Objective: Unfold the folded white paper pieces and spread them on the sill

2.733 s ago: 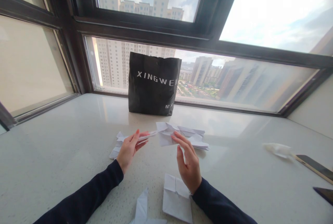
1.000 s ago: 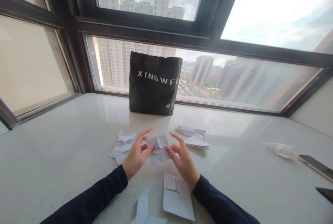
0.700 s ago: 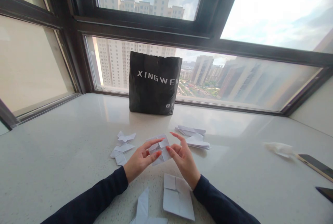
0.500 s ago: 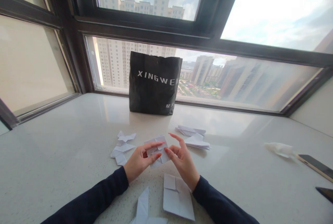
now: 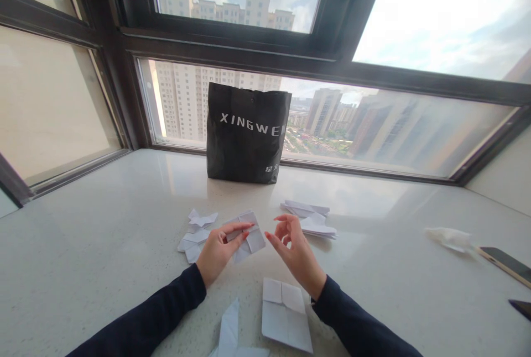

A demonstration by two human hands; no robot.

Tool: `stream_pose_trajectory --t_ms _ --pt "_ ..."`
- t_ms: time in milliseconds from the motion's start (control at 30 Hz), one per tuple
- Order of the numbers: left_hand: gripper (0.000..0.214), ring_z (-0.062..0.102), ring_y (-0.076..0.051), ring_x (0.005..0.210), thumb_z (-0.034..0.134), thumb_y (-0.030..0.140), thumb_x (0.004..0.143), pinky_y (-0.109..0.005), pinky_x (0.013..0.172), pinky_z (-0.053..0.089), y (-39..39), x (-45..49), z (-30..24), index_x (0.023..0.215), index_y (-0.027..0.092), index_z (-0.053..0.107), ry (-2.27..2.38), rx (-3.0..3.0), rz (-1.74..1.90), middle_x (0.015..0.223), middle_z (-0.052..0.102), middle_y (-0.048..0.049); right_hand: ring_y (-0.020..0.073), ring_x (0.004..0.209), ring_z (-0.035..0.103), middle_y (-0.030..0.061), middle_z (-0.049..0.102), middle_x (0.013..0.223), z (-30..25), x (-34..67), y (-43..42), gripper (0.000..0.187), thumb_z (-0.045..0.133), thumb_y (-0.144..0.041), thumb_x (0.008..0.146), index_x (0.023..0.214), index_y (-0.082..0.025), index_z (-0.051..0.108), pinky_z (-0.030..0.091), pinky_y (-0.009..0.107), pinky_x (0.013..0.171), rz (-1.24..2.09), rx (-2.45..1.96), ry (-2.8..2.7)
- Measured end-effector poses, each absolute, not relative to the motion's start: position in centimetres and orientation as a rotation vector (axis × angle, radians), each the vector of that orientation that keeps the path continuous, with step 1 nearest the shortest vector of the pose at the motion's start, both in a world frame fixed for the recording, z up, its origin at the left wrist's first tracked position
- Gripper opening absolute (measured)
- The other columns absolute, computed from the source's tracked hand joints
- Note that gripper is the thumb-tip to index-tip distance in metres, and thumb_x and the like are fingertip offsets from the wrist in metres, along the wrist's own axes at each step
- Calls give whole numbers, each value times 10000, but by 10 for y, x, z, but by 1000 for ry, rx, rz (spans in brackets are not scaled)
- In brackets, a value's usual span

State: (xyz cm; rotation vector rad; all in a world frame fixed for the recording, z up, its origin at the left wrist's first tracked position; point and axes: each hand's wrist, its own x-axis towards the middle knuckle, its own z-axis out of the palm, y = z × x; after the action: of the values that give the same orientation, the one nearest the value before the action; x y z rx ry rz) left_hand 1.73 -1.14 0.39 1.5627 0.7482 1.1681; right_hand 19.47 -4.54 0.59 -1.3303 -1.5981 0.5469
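My left hand point(image 5: 222, 246) pinches a small folded square of white paper point(image 5: 256, 240) between thumb and fingers, held over the counter. Flaps and creases cross the square's face. My right hand point(image 5: 296, 249) is just to the right of it, apart from the paper, thumb and index finger spread with nothing between them. Nearer to me lies a larger folded paper square point(image 5: 286, 321) with flaps meeting at a centre line. Left of it are pointed folded paper pieces point(image 5: 229, 326), cut off by the lower picture edge.
Folded paper pieces point(image 5: 194, 238) lie left of my left hand, and a stack of folded papers point(image 5: 317, 225) behind my right. A black bag point(image 5: 249, 136) stands by the window. At the right are a crumpled white tissue point(image 5: 450, 238), a phone point(image 5: 508, 263) and a dark object point(image 5: 520, 307).
My right hand has let go of the paper square and drawn back to the right. My left hand has kept hold of the square, which has shifted slightly left and tilted.
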Motion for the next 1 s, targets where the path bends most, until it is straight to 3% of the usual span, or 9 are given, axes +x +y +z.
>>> stream_pose_trajectory --t_ms 100,300,533,833,1000 --pt "284 570 -267 936 610 339 734 -353 857 423 -6 14 2 929 142 669 829 1498 1213 980 647 -88 142 647 478 8 483 764 23 212 -47 311 611 -447 709 828 -182 502 412 267 594 638 -1518 -1971" --pt "370 560 -262 952 577 424 759 -327 845 416 -6 12 3 973 132 652 844 1450 1186 997 638 -95 200 801 487 43 520 854 46 225 -61 421 757 -385 551 859 -161 578 412 297 697 799 -1655 -2556" --pt "481 599 -240 819 708 417 639 -279 686 466 -8 14 4 1001 113 617 886 1362 1184 957 641 -106 169 753 473 4 529 764 42 216 -60 299 770 -295 541 735 -157 588 374 240 639 836 -1688 -2627" --pt "345 578 -274 897 689 392 646 -347 805 432 -4 13 -2 880 139 665 907 1409 1253 936 653 -100 101 586 424 -48 482 632 62 218 -62 213 728 -307 608 657 -162 580 285 200 509 1067 -1637 -2515" --pt "351 579 -285 888 712 395 640 -363 798 436 -3 13 -5 867 130 671 917 1408 1197 928 651 -113 79 517 341 -72 391 545 66 217 -63 296 703 -332 636 546 -170 471 243 201 465 1179 -1438 -2246"
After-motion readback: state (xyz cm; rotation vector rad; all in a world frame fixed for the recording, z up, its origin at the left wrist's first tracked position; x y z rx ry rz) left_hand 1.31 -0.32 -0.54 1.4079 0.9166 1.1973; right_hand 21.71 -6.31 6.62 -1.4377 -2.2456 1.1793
